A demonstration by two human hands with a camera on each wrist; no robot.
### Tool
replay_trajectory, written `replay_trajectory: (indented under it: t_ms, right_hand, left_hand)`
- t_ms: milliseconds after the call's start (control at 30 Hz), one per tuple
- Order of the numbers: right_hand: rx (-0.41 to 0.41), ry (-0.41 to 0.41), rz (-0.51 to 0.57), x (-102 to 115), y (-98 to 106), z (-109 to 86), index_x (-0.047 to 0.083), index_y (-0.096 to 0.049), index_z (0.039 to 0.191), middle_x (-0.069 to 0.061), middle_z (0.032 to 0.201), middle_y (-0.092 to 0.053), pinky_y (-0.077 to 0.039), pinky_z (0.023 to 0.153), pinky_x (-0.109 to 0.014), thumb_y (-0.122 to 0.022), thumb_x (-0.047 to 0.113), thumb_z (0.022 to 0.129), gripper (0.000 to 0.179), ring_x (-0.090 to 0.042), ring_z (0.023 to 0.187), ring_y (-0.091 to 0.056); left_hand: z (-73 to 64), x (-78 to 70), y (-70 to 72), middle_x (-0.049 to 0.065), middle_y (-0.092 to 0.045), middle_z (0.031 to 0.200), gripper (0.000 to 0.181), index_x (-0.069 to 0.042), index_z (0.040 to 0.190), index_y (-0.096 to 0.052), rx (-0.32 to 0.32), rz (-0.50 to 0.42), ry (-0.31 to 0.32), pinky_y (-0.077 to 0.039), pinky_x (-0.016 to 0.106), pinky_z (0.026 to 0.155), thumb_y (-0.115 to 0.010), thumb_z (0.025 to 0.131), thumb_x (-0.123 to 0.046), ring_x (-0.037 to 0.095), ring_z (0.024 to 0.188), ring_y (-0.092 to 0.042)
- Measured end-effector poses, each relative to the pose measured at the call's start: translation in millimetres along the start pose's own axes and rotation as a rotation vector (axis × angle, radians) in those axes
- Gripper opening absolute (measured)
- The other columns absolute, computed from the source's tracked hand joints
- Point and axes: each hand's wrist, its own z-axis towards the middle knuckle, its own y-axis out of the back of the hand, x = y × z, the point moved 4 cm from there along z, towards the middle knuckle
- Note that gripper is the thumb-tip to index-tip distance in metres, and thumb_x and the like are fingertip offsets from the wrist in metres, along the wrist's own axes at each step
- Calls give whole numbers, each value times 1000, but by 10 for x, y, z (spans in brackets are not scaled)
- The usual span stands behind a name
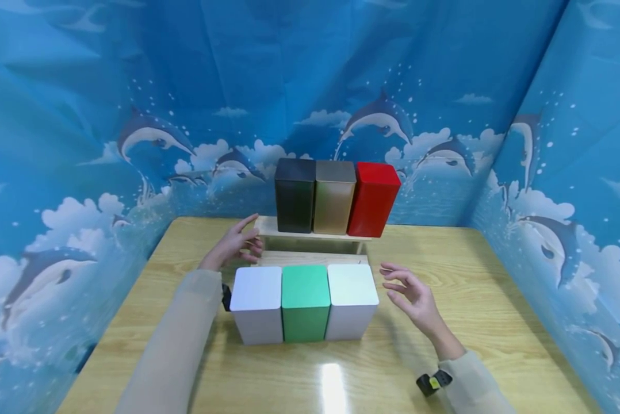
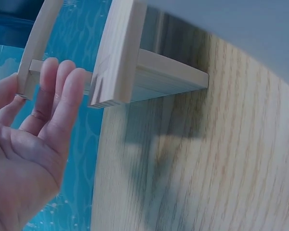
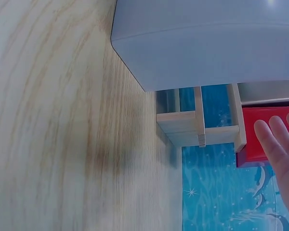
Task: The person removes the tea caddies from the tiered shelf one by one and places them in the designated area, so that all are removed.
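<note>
A small two-tier wooden shelf stands on the table behind a front row of boxes. My left hand is at its left end. In the left wrist view the thumb is at the edge of the upper board, and three fairly straight fingers reach below that board. My right hand hovers right of the front row with loosely bent fingers, holding nothing. A black box, a gold box and a red box stand side by side on the upper board.
The front row has a white box, a green box and another white box, hiding part of the shelf. A dolphin-print blue curtain hangs behind and beside the wooden table.
</note>
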Motion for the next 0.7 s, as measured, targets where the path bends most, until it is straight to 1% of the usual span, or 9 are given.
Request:
replay_trajectory:
  t_ms: [133, 233, 367, 467, 600, 700]
  right_hand:
    - [-7, 1, 15, -19, 13, -10, -12, -51, 110, -36, 130, -38, -49, 89, -37, -50, -11, 88, 21, -31, 118, -49]
    - [-6, 23, 30, -28, 13, -13, -16, -50, 108, -39, 129, -36, -49, 89, -40, -48, -12, 89, 20, -32, 117, -49]
    - [-6, 54, 52, -31, 3, -15, -19, -49, 107, -41, 127, -36, -48, 89, -42, -46, -12, 90, 19, -38, 116, -48]
    - [-16, 77, 57, -27, 1, -18, -20, -49, 106, -41, 127, -36, -49, 88, -40, -44, -13, 90, 18, -37, 115, -48]
    - [-12, 115, 70, -14, -11, -20, -22, -47, 106, -42, 126, -35, -49, 88, -37, -41, -16, 89, 19, -38, 116, -48]
    - [-9, 116, 80, -15, -27, -16, -24, -46, 106, -42, 126, -35, -49, 89, -35, -40, -15, 90, 19, -39, 116, -47]
  left_hand:
    - [11, 0, -1, 19, -61, 100, 57, -35, 148, -19, 2, -4, 0, -54, 46, 72, -47, 98, -33, 29, 84, -63]
    - [19, -1, 3, 19, -61, 100, 58, -35, 148, -18, 5, -11, -5, -54, 47, 72, -47, 98, -32, 29, 84, -64]
    - [34, -1, 21, 19, -62, 98, 59, -35, 148, -18, 3, -16, -2, -55, 47, 71, -48, 97, -32, 28, 83, -64]
    - [46, -4, 33, 19, -62, 99, 60, -35, 148, -18, 9, -7, 7, -55, 46, 71, -48, 97, -33, 28, 83, -64]
    - [51, -21, 32, 22, -61, 102, 59, -35, 149, -16, 23, 6, 26, -55, 46, 72, -47, 98, -31, 31, 86, -64]
    - [50, -37, 30, 24, -61, 104, 59, -36, 148, -17, 25, 6, 45, -55, 47, 71, -47, 98, -30, 34, 88, -64]
